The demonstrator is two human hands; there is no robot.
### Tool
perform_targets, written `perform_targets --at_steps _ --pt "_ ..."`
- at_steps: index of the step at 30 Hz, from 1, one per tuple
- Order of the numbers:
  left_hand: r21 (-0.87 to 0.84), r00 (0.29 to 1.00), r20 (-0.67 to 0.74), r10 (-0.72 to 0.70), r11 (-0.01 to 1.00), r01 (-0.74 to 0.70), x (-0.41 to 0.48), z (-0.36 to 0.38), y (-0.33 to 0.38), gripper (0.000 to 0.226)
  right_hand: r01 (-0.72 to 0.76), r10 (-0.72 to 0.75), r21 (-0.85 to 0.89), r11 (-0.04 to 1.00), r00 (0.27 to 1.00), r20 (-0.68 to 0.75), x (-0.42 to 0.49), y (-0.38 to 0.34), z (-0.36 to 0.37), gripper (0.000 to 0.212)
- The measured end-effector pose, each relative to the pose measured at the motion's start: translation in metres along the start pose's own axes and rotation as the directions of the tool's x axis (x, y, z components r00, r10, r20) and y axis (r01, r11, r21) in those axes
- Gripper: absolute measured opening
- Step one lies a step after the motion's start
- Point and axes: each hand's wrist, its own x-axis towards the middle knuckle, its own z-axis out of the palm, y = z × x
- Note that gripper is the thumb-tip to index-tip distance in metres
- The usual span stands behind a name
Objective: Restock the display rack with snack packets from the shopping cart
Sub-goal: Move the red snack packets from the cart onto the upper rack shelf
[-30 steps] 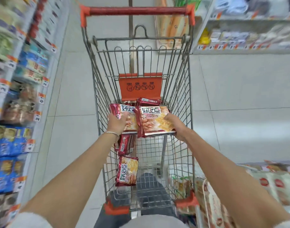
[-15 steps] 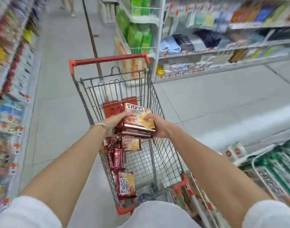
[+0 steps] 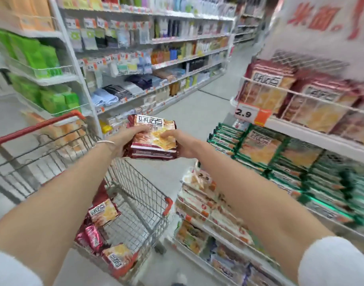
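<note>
A stack of dark red snack packets point(image 3: 154, 139) hangs in the air between the cart and the rack. My left hand point(image 3: 123, 141) grips its left side and my right hand point(image 3: 180, 144) grips its right side, thumb on top. The wire shopping cart point(image 3: 135, 195) with a red handle stands at lower left, with several more red packets point(image 3: 103, 212) lying in it. The display rack point(image 3: 313, 139) rises on the right; its upper wire shelf holds matching red packets point(image 3: 267, 89) behind a 2.9 price tag point(image 3: 252, 114).
Green snack packets point(image 3: 300, 162) fill the rack's middle shelf, with other packets on the shelves below. Across the aisle stands a long shelving unit point(image 3: 156, 65) of goods, with green packs point(image 3: 42, 60) on its end. Grey floor point(image 3: 197, 114) runs between them.
Both hands have lifted the stack of packets out of the cart and carried it up and to the right. My view has swung from the cart toward the display rack.
</note>
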Motion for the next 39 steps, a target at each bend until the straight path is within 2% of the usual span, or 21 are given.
perform_targets --at_steps 4,7,10,14,17,19,21,25,29,32,34,36,37,39 --pt "0.058 0.983 0.123 0.139 0.987 -0.147 -0.013 0.077 0.060 0.026 0.131 -0.132 -0.018 0.991 0.972 -0.196 -0.080 -0.027 -0.061 0.041" --pt "0.084 0.944 0.229 0.235 0.962 -0.260 -0.034 0.143 0.106 0.020 0.218 -0.229 -0.071 0.973 0.910 -0.346 -0.149 -0.047 -0.107 0.039" --pt "0.107 0.892 0.327 0.313 0.925 -0.364 -0.056 0.207 0.144 0.025 0.262 -0.305 -0.157 0.952 0.829 -0.469 -0.222 -0.059 -0.146 0.055" --pt "0.079 0.802 0.474 0.364 0.889 -0.450 -0.088 0.294 0.171 0.029 0.313 -0.365 -0.192 0.930 0.725 -0.584 -0.313 -0.054 -0.192 0.047" --pt "0.052 0.739 0.554 0.383 0.870 -0.490 -0.109 0.358 0.177 0.039 0.342 -0.382 -0.190 0.920 0.680 -0.625 -0.366 -0.042 -0.233 0.051" --pt "0.026 0.707 0.588 0.393 0.864 -0.502 -0.120 0.400 0.178 0.044 0.353 -0.374 -0.172 0.920 0.654 -0.657 -0.396 -0.032 -0.259 0.042" --pt "0.040 0.686 0.618 0.383 0.857 -0.514 -0.129 0.436 0.179 0.038 0.367 -0.372 -0.160 0.916 0.632 -0.680 -0.420 -0.023 -0.279 0.034" --pt "0.086 0.664 0.657 0.357 0.839 -0.537 -0.145 0.515 0.186 0.023 0.367 -0.363 -0.165 0.915 0.574 -0.735 -0.463 -0.006 -0.336 0.044" --pt "0.124 0.653 0.676 0.343 0.820 -0.558 -0.147 0.585 0.195 0.028 0.369 -0.344 -0.143 0.918 0.566 -0.749 -0.496 0.003 -0.396 0.019" --pt "0.122 0.636 0.685 0.355 0.805 -0.581 -0.139 0.634 0.199 0.025 0.381 -0.349 -0.145 0.913 0.547 -0.761 -0.514 0.007 -0.440 0.023" --pt "0.136 0.616 0.670 0.414 0.747 -0.650 -0.134 0.658 0.203 0.018 0.401 -0.367 -0.151 0.903 0.541 -0.757 -0.517 0.008 -0.470 0.025" --pt "0.205 0.600 0.635 0.487 0.642 -0.738 -0.123 0.674 0.208 0.021 0.432 -0.387 -0.157 0.888 0.520 -0.761 -0.509 0.005 -0.494 0.046" --pt "0.259 0.591 0.627 0.507 0.580 -0.772 -0.117 0.679 0.212 0.036 0.433 -0.388 -0.167 0.886 0.495 -0.778 -0.501 0.004 -0.505 0.066" --pt "0.392 0.603 0.601 0.524 0.463 -0.794 -0.102 0.684 0.219 0.065 0.421 -0.365 -0.152 0.894 0.488 -0.793 -0.480 0.006 -0.533 0.102"
